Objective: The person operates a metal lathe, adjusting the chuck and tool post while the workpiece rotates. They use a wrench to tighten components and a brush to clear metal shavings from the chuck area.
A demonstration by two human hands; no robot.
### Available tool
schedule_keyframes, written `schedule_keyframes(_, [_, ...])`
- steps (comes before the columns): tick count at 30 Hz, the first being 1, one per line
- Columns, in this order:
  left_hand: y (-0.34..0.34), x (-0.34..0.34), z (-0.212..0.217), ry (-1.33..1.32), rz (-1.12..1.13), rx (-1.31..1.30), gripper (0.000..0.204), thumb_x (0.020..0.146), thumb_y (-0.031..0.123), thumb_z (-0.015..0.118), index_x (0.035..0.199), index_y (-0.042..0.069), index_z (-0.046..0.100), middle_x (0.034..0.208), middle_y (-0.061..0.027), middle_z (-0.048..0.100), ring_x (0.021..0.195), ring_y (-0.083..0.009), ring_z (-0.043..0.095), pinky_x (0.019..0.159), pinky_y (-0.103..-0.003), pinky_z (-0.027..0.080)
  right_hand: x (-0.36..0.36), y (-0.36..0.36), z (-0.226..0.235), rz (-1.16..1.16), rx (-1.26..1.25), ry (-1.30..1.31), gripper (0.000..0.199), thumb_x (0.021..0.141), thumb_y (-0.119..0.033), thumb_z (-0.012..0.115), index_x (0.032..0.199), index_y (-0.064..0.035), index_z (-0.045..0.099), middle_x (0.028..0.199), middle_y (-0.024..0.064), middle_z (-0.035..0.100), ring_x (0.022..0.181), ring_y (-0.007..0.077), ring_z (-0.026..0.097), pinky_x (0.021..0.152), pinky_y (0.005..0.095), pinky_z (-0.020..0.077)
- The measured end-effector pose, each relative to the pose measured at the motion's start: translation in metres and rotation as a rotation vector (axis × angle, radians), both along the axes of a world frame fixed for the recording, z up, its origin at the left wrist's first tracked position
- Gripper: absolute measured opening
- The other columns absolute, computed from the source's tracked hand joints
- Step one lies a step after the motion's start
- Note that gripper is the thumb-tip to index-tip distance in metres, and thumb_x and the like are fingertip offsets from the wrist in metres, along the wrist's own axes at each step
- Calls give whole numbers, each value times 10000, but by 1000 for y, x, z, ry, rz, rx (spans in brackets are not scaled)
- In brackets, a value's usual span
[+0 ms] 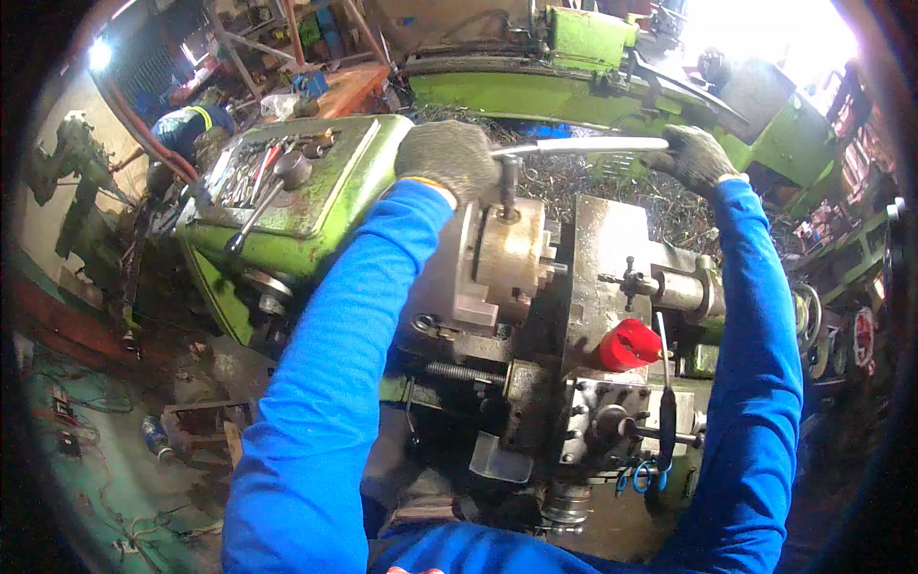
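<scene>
Both my hands wear grey knit gloves. My left hand (445, 160) is closed over the left end of the crossbar on a chuck key (510, 182), its fingers mostly hidden behind the glove's back. The key stands upright with its lower end in the top of the lathe chuck (513, 253). A pale metal pipe (602, 144) stretches from the crossbar to the right, roughly level. Around the pipe's far right end my right hand (700, 158) is wrapped. I cannot see a workpiece between the chuck jaws.
Tools lie on the green headstock (368, 158) at left. Right of the chuck are a red cup (631, 345), a tool post (602, 421) and the tailstock (684, 289). Metal shavings (665, 206) lie behind. Another person (191, 129) bends over at the far left.
</scene>
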State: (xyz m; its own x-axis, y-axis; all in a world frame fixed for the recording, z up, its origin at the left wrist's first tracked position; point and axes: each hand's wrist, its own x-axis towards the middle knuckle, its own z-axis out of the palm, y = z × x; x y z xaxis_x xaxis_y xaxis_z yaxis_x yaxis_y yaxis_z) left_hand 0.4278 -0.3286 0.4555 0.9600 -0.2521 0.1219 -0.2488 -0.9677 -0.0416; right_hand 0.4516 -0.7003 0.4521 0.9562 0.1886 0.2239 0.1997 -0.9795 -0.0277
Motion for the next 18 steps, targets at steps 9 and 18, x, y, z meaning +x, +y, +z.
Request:
schedule_keyframes(9, [-2, 8, -14, -105, 26, 152, 417, 929, 464, 590, 1032, 111, 787, 1090, -190, 766, 1063, -378, 730, 946, -548, 555, -7, -5, 0, -36, 25, 7, 922, 877, -872, 533, 1083, -3, 761, 1066, 261, 752, 1057, 417, 722, 947, 519, 548])
schedule_keyframes(18, [-3, 7, -17, -187, -98, 109, 386, 925, 428, 584, 1013, 116, 794, 1028, -185, 776, 1021, -391, 740, 916, -544, 568, -14, -12, -2, -79, -26, 17, 941, 891, -880, 494, 1101, -1, 760, 1083, 268, 751, 1075, 411, 723, 967, 521, 543])
